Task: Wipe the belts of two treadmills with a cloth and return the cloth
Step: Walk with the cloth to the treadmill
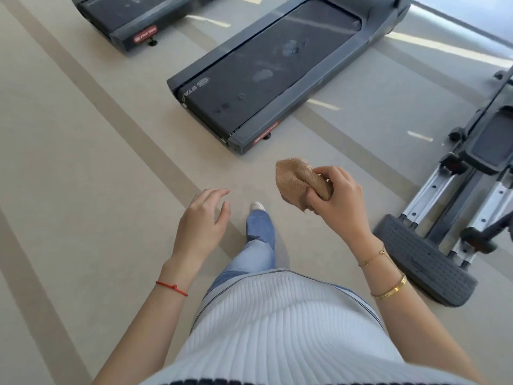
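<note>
My right hand [337, 198] grips a bunched brown cloth [298, 180] in the air, just short of the rear end of the nearer treadmill. That treadmill's dark belt [266, 76] shows several pale smudges and footprints, and it stretches away to the upper right. A second treadmill [130, 18] lies further off at the top left, only its rear end in view. My left hand [205, 218] hangs above the floor with loosely spread fingers, holding nothing.
An elliptical trainer [455, 223] with a ribbed black pedal and metal rails stands close on my right. Beige floor [83, 168] with darker stripes spreads to the left. My leg and white shoe [256, 207] step forward between my hands.
</note>
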